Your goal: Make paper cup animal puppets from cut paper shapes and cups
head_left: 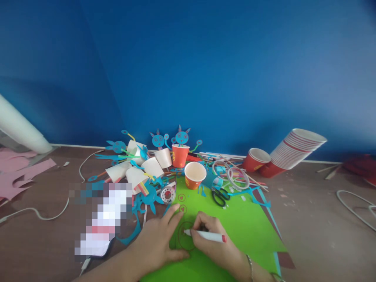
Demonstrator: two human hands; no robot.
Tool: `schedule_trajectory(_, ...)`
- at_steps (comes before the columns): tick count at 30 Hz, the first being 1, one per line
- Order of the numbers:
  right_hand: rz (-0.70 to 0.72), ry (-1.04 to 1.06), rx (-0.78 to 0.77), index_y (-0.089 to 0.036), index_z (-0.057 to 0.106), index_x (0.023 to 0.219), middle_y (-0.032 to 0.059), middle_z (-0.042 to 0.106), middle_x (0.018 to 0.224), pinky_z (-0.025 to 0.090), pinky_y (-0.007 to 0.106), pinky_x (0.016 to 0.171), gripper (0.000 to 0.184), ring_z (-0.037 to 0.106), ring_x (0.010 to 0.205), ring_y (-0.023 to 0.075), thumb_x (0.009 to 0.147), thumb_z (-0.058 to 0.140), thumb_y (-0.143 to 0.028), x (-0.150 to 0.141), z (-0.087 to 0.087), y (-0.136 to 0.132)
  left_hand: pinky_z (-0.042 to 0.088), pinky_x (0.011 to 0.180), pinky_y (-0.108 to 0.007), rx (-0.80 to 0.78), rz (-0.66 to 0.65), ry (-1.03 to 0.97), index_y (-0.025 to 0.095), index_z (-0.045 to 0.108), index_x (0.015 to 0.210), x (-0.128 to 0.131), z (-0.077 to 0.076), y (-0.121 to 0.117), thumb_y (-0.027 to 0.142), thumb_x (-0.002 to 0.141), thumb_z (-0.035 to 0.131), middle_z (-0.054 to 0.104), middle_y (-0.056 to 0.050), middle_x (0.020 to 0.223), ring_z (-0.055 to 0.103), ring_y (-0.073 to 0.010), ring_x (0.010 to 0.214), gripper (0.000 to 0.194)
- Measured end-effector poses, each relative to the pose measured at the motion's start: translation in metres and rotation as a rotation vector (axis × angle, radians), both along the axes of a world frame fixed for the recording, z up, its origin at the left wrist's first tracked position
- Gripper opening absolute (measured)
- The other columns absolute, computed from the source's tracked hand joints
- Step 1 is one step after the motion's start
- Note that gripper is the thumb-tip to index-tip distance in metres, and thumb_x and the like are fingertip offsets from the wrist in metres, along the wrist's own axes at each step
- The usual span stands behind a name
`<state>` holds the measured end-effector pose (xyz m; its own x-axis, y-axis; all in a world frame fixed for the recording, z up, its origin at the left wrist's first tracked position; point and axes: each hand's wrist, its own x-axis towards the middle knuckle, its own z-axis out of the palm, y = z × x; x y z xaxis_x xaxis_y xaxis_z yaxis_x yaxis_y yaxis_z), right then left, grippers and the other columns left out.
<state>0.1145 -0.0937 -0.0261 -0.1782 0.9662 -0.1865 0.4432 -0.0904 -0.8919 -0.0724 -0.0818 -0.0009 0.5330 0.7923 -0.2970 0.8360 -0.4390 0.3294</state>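
Observation:
My left hand [157, 241] lies flat with fingers spread on a green paper sheet [243, 227], pressing it down beside a drawn circle [186, 237]. My right hand [213, 243] is closed on a white marker [205, 235] with a red end, its tip at the circle's edge. Two small red circles [182, 203] are drawn on the green sheet above the hands.
Behind the sheet lie paper cups [194, 174] with blue bunny cutouts [182, 138], black scissors [220, 195], a tape roll [168, 194], straws and wire rings [237, 177]. A tilted stack of red cups [295, 150] is at the right. White cables [352, 203] and pink paper [17, 176] flank the brown table.

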Motion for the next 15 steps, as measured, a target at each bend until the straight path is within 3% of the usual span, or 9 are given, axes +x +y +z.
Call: schedule_trajectory(15, -0.015, 0.039, 0.010, -0.020, 0.044, 0.060, -0.0066, 0.043, 0.053, 0.028, 0.020, 0.046, 0.013, 0.038, 0.051, 0.0090, 0.069, 0.053, -0.017, 0.0019, -0.0002, 0.0008, 0.051, 0.091, -0.049, 0.013, 0.005, -0.008, 0.024, 0.038, 0.140, -0.0012, -0.0024, -0.0007, 0.058, 0.073, 0.064, 0.028, -0.010, 0.154, 0.060, -0.0355, 0.112, 0.080)
